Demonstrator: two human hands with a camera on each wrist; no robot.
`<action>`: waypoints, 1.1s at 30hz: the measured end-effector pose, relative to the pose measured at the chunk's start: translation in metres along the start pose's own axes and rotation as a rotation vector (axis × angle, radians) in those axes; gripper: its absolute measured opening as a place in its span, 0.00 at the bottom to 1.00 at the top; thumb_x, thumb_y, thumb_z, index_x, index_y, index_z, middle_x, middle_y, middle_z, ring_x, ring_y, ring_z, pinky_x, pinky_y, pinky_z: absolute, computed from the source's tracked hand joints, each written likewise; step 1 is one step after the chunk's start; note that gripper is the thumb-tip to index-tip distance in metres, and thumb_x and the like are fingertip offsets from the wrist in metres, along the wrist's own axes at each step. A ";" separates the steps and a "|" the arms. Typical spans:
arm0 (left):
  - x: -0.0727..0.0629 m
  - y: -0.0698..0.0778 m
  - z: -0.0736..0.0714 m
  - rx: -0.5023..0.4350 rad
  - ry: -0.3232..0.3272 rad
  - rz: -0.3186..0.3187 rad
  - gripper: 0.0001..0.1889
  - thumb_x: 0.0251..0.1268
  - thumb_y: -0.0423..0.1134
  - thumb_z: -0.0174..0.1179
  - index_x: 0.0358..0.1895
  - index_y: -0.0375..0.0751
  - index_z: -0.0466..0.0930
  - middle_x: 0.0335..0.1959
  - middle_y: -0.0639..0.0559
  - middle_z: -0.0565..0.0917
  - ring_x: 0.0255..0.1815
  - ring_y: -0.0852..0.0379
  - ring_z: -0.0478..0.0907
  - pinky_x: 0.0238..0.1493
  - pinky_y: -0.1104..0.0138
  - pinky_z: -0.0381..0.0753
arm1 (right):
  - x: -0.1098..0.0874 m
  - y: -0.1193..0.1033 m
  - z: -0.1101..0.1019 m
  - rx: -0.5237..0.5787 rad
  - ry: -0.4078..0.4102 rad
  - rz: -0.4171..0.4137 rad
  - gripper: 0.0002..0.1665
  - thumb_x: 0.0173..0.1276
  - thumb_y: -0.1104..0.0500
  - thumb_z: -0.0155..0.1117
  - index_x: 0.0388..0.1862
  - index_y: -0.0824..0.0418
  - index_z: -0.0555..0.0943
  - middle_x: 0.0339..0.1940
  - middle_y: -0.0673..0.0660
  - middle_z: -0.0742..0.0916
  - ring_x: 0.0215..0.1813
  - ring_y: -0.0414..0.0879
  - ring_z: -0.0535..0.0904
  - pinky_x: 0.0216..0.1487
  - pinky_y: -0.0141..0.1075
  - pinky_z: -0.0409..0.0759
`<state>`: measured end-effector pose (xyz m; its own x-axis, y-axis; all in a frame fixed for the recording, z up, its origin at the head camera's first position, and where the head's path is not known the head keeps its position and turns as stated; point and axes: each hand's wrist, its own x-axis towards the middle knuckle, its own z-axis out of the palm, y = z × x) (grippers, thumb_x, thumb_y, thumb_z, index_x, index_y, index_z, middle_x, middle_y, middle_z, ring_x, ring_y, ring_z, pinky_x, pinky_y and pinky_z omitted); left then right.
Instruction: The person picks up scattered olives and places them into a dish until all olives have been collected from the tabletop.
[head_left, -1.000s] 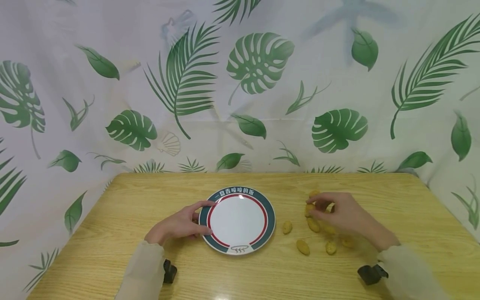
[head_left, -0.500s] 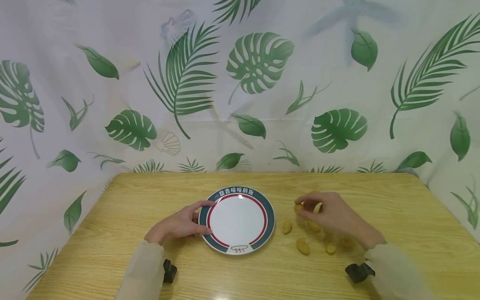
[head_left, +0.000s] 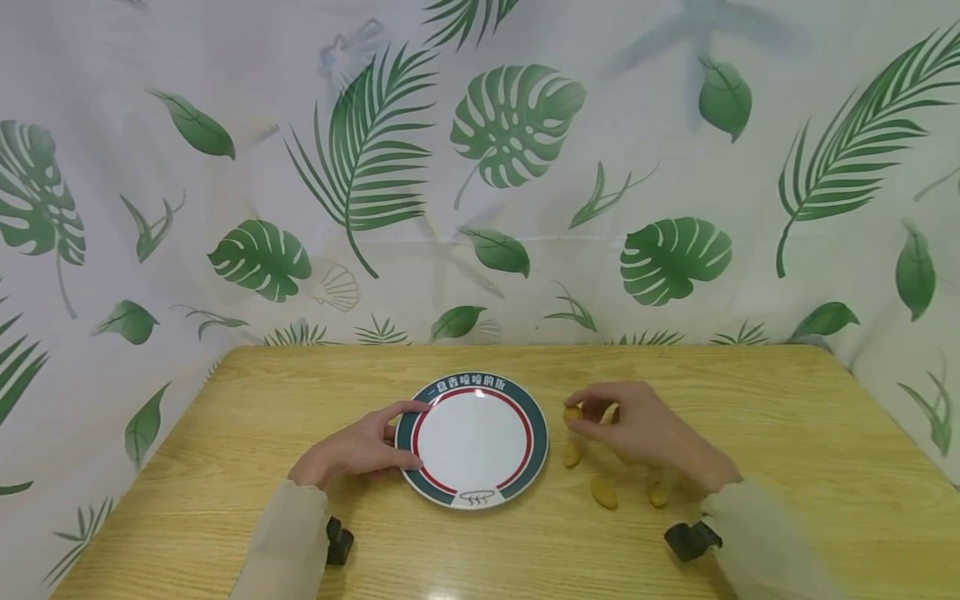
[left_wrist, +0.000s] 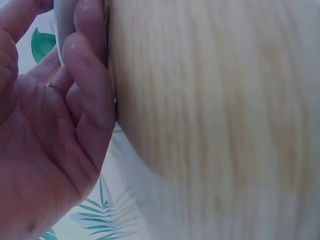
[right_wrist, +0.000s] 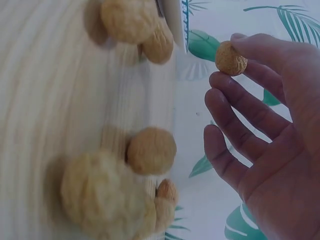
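A white plate [head_left: 471, 442] with a dark teal rim and a red ring lies on the wooden table. My left hand [head_left: 358, 443] grips its left edge, thumb and index finger on the rim; other fingers [left_wrist: 90, 75] curl under the edge in the left wrist view. To the plate's right, my right hand [head_left: 637, 422] pinches a tan, wrinkled walnut [right_wrist: 231, 58] between thumb and fingertips, held above the table. Loose walnuts lie below it: one [head_left: 572, 454] near the plate, another [head_left: 603, 492] further front, a third [head_left: 657, 493] to the right. More are partly hidden behind the right hand.
The wooden table [head_left: 262, 392] ends at a back edge against a white cloth [head_left: 562, 275] printed with green leaves. In the right wrist view several walnuts [right_wrist: 151, 150] sit close together, and the plate's edge [right_wrist: 174, 25] shows near the top.
My right hand has moved left toward the plate, carrying the walnut away from the scattered ones. The left hand has stayed on the plate's rim, and the plate has not moved.
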<state>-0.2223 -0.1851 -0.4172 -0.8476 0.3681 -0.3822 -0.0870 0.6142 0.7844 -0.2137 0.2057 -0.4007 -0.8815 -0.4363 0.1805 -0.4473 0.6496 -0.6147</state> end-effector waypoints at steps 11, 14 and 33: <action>0.001 0.003 0.001 0.014 0.013 -0.033 0.40 0.60 0.45 0.73 0.75 0.63 0.65 0.45 0.48 0.84 0.30 0.52 0.77 0.29 0.66 0.74 | 0.007 -0.015 0.011 0.053 -0.029 -0.033 0.15 0.68 0.56 0.73 0.52 0.56 0.87 0.39 0.46 0.88 0.41 0.38 0.79 0.41 0.30 0.80; 0.001 0.003 0.001 0.005 0.010 -0.042 0.39 0.61 0.44 0.73 0.75 0.63 0.65 0.44 0.48 0.84 0.29 0.52 0.77 0.29 0.66 0.75 | 0.009 -0.020 0.015 0.067 -0.043 -0.029 0.14 0.68 0.54 0.72 0.51 0.55 0.88 0.38 0.45 0.87 0.41 0.39 0.79 0.41 0.30 0.79; 0.001 0.000 0.000 -0.016 -0.024 -0.014 0.39 0.63 0.42 0.71 0.76 0.60 0.63 0.43 0.46 0.84 0.29 0.54 0.80 0.31 0.66 0.80 | 0.030 -0.030 0.045 0.129 -0.096 -0.078 0.15 0.68 0.54 0.73 0.53 0.54 0.87 0.36 0.44 0.85 0.41 0.41 0.78 0.41 0.29 0.80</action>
<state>-0.2233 -0.1849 -0.4171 -0.8335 0.3761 -0.4048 -0.1072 0.6086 0.7862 -0.2201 0.1453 -0.4110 -0.8237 -0.5438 0.1607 -0.4852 0.5291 -0.6962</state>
